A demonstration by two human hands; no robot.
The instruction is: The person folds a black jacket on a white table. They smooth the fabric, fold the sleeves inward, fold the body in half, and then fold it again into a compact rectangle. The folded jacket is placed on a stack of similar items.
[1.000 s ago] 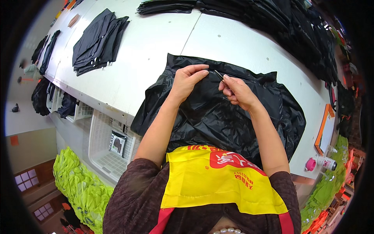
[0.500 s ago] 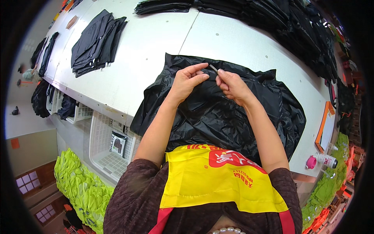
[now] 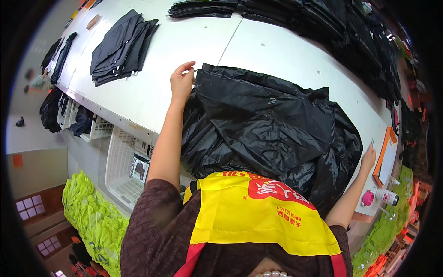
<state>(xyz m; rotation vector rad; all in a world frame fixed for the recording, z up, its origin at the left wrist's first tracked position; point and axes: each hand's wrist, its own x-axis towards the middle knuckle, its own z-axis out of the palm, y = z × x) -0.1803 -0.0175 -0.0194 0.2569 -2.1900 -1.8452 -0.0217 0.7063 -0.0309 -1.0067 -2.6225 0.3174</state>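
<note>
A black jacket point(image 3: 272, 129) of shiny, crinkled fabric lies spread across the white desk point(image 3: 157, 83), directly in front of a person in a yellow apron point(image 3: 258, 217). The left hand point(image 3: 182, 81), at about ten o'clock from the garment's middle, rests with curled fingers at its far left corner, touching the edge, though whether it pinches the cloth cannot be told. The right hand point(image 3: 368, 157) reaches out to about three o'clock, off the garment and near an orange-edged board point(image 3: 385, 154) at the desk's right end; it seems to pinch a small thin object, too small to make out. The jacket looks only partly arranged: its upper edge lies fairly straight, but the lower half remains bunched and rumpled toward the person, so smoothing appears left to do. A stack of flat dark garments point(image 3: 122, 46) sits at eleven o'clock, more dark piles point(image 3: 323, 18) line the far edge at one o'clock, and a white basket point(image 3: 124, 171) stands below the desk at eight o'clock.
</note>
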